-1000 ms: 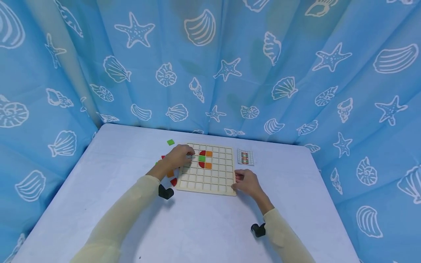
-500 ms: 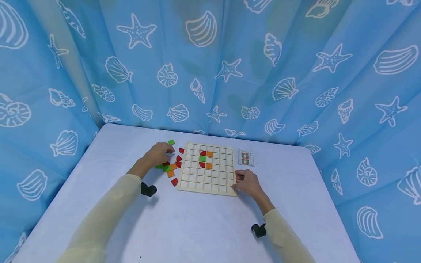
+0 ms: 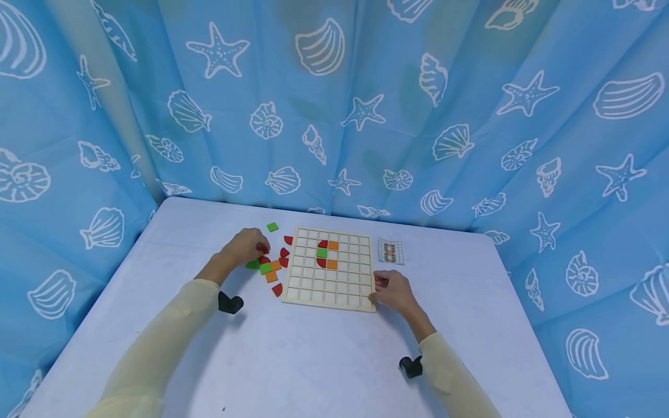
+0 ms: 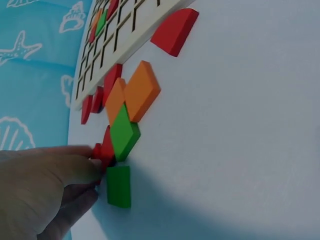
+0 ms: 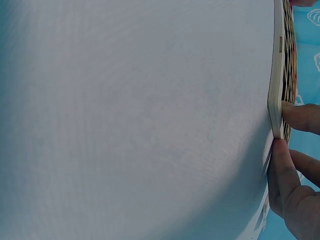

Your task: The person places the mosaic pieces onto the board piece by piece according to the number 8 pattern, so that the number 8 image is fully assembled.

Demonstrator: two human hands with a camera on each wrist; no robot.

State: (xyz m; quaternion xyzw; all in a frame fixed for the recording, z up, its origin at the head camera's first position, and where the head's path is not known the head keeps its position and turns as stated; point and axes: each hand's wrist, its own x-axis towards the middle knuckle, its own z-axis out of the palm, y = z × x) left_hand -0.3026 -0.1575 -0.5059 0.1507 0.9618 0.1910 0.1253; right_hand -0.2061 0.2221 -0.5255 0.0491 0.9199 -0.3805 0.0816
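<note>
Left of the board, my left hand (image 3: pixel 244 246) pinches a red tile (image 3: pixel 262 248) between thumb and fingers, over a loose pile of tiles. Close under the fingertips lie another red tile (image 4: pixel 106 150), a green square tile (image 4: pixel 125 132) and a second green piece (image 4: pixel 118 186). My right hand (image 3: pixel 392 288) grips the right edge of the wooden grid board (image 3: pixel 329 287), thumb on its top and fingers along its side. On the board, two red quarter-circle tiles (image 3: pixel 321 262), one green square (image 3: pixel 322 253) and two orange squares (image 3: pixel 331 264) sit in grid cells.
A small pattern card (image 3: pixel 391 251) lies right of the board. Orange tiles (image 3: pixel 272 276) and several red tiles (image 3: pixel 277 289) lie along the board's left side. A lone green tile (image 3: pixel 272 226) is farther back. A blue curtain (image 3: pixel 334 116) hangs behind the white table (image 3: pixel 313 360).
My left hand has moved left from over the board to the tile pile, and a red tile now shows between its fingers. The right hand stays at the board's edge.
</note>
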